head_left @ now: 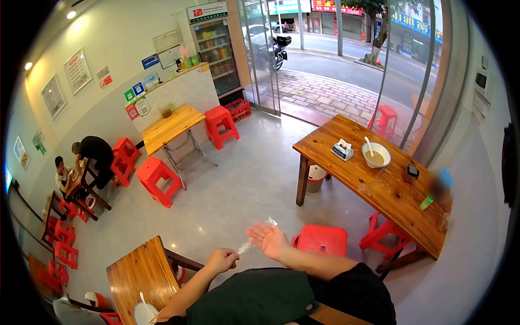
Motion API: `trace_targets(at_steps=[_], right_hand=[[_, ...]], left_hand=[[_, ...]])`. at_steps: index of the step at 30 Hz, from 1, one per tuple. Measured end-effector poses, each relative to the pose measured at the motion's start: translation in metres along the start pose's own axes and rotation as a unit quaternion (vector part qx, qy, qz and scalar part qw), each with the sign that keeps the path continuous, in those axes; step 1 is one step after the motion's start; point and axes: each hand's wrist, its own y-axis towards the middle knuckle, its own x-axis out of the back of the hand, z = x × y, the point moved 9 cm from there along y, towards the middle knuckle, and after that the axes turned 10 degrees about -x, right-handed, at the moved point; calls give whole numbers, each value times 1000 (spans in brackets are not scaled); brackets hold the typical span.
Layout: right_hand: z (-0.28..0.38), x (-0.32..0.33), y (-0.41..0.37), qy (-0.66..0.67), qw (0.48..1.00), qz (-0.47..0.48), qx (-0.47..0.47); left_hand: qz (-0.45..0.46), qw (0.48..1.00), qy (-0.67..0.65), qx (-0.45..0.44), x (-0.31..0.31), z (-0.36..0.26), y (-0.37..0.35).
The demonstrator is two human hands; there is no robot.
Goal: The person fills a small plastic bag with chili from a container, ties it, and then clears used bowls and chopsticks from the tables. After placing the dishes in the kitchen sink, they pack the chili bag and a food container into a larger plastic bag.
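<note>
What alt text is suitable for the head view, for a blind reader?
A person's left hand pinches thin clear plastic beside the open right hand. To their right, a wooden table holds a bowl with a white spoon; a red stool stands nearer.

We count one left hand [223, 261], one right hand [271, 242] and one piece of clear plastic [246, 248]. On the right-hand counter [336, 135] we have one bowl [374, 164] with one spoon [369, 145] and one dark container [410, 173] toward the far edge, and one tissue pack [342, 150] nearer the left edge. By the near edge of the near-left counter [138, 271] we find a second bowl [140, 314] and second spoon [142, 297]. Beyond, we count one drinks fridge [215, 54].
</note>
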Motion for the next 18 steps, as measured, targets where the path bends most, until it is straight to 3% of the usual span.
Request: trace_targets(at_steps=[4, 6, 7, 9, 10, 12, 13, 14, 15, 16, 18], right_hand=[[4, -44, -11, 39, 996, 65, -39], [8, -58, -15, 92, 989, 104, -56], [8, -48, -12, 93, 989, 105, -56], [-7, -47, -13, 83, 957, 233, -154], [-7, -42, -15, 81, 956, 234, -155], [-11, -62, -33, 66, 937, 294, -177], [-14, -71, -40, 65, 937, 295, -178], [-9, -79, -45, -182, 956, 219, -68], [2, -81, -48, -412, 902, 122, 47], [-2, -76, -44, -411, 902, 120, 46], [-12, -64, -26, -635, 747, 123, 156]], left_hand=[[-20, 999, -16, 40, 2, 27, 11], [-2, 978, -194, 82, -4, 48, 16], [-2, 978, -193, 82, -4, 53, 17], [-81, 994, -43, 56, 19, 46, 17], [-82, 994, -44, 56, 21, 51, 18], [-152, 975, 164, -1, 46, 44, 17], [-154, 974, 164, -1, 47, 44, 15], [-102, 994, 22, 45, 36, 47, 10], [-44, 987, -123, 91, 19, 46, 3], [-42, 987, -124, 92, 16, 29, -2], [10, 983, -169, 76, 2, -8, -6]])
